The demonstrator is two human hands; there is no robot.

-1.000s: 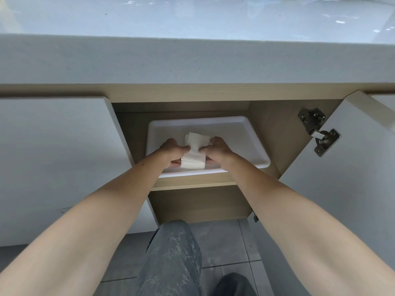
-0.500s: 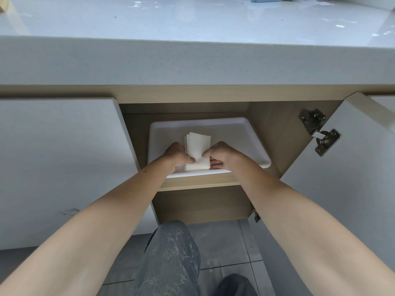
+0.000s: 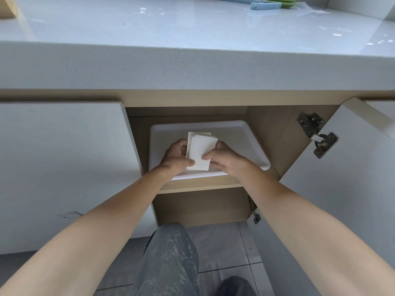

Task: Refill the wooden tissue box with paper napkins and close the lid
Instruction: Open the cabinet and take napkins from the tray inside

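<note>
Nearest, a knee in grey patterned trousers [image 3: 168,259] over grey floor tiles [image 3: 222,248]. Beyond that, two bare forearms reaching forward into an open cupboard under the worktop [image 3: 192,67]. Left hand [image 3: 176,158] curled around the left edge of a stack of white paper napkins [image 3: 201,151], thumb lying across the front sheet. Right hand [image 3: 224,159] closed on the stack's right edge, thumb likewise pressed on the front. Stack gripped between both hands, tilted up with its far edge raised, sheets slightly fanned at the top. Held just above a shallow white tray [image 3: 245,144], which sat on a wooden shelf [image 3: 198,184] inside the cupboard. To the right, a white cupboard door [image 3: 350,178] swung open, a metal hinge [image 3: 318,135] on its inner face. To the left, a shut white door [image 3: 64,167]. Farthest, on the glossy worktop, light blue items [image 3: 265,5] beside something green [image 3: 282,0] at the top edge, and a wooden corner [image 3: 7,7] at top left, too cropped to identify.
</note>
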